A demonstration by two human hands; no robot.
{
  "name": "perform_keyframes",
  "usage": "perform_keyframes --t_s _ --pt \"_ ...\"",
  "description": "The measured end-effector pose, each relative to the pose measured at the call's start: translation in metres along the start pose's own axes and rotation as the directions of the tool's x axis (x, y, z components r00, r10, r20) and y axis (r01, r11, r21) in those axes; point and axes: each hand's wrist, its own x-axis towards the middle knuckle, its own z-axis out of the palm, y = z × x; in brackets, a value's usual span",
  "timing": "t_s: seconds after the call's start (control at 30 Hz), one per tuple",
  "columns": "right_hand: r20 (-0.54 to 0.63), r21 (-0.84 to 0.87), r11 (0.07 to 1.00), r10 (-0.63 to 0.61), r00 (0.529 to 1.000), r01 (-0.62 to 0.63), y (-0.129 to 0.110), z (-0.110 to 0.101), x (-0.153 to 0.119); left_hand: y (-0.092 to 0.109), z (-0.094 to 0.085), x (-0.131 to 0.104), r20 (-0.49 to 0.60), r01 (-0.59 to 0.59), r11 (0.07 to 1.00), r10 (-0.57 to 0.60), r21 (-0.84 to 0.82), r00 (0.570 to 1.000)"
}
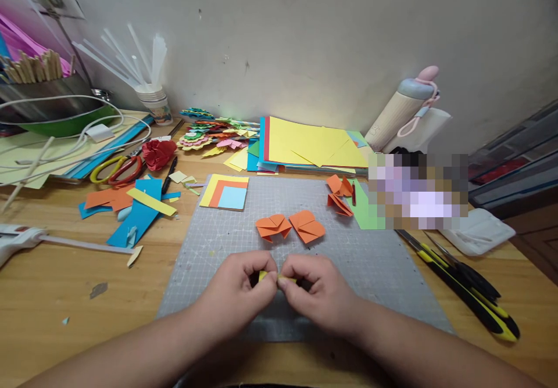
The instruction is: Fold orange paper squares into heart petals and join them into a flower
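Above the near part of the grey cutting mat (pixel 200 260), my left hand (pixel 244 283) and my right hand (pixel 320 292) meet with thumbs and fingertips pinched together. Both are closed on a small piece of yellow paper (pixel 262 275); the fingers hide most of it, so its shape cannot be made out. Just beyond the fingers lie two folded orange paper pieces, one on the left (pixel 273 227) and one on the right (pixel 307 227). More folded orange paper (pixel 340 193) sits farther right. At the mat's far left corner are stacked paper squares (pixel 231 196) in yellow, orange and light blue.
Large coloured sheets (pixel 314 141) and paper flowers (pixel 213 135) lie by the wall. A black-and-yellow utility knife (pixel 471 292) rests on the right. Scissors (pixel 117 167), paper scraps (pixel 139 214) and a white glue gun (pixel 20 240) are on the left. A bottle (pixel 401 109) leans behind.
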Motion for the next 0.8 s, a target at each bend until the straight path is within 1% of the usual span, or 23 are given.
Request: perform_keyframes --t_s 0.03,0.1,0.17,0.27,0.37,0.5,0.57,0.67,0.73,0.8 --pt "-0.008 0.081 0.994 0.068 0.998 -0.067 0.0 -0.001 0.001 0.0 -0.002 0.001 -0.027 0.001 1.0 -0.001 -0.004 1.0" --pt "-0.01 0.254 0.951 0.185 0.983 -0.176 0.0 -0.003 0.003 0.002 -0.005 0.002 -0.074 0.006 1.0 -0.008 -0.031 0.997" --pt "-0.029 0.363 0.908 0.238 0.971 -0.212 0.0 -0.004 0.005 0.003 -0.008 0.004 -0.1 0.02 0.995 -0.029 -0.095 0.995" --pt "-0.073 0.409 0.89 0.252 0.965 -0.202 0.0 -0.005 0.006 0.003 -0.01 0.007 -0.11 0.039 0.973 -0.065 -0.228 0.992" --pt "-0.119 0.414 0.889 0.264 0.957 -0.194 0.0 -0.006 0.006 0.001 -0.012 0.01 -0.117 0.065 0.938 -0.111 -0.341 0.987" --pt "-0.141 0.411 0.89 0.277 0.95 -0.198 -0.001 -0.006 0.005 -0.001 -0.012 0.011 -0.082 0.114 0.9 -0.163 -0.42 0.983" --pt "-0.16 0.421 0.887 0.276 0.948 -0.188 -0.003 -0.004 0.003 0.0 -0.01 0.009 -0.087 0.111 0.89 -0.166 -0.443 0.982" --pt "-0.205 0.456 0.878 0.261 0.943 -0.144 -0.004 0.0 -0.001 0.0 -0.008 0.006 -0.135 0.085 0.877 -0.167 -0.472 0.977" --pt "-0.263 0.489 0.868 0.242 0.934 -0.088 -0.003 0.001 -0.003 0.0 -0.009 0.006 -0.21 0.055 0.866 -0.182 -0.497 0.961" --pt "-0.331 0.51 0.86 0.232 0.914 -0.034 -0.001 0.0 -0.003 -0.001 -0.012 0.008 -0.292 0.022 0.855 -0.201 -0.518 0.935"
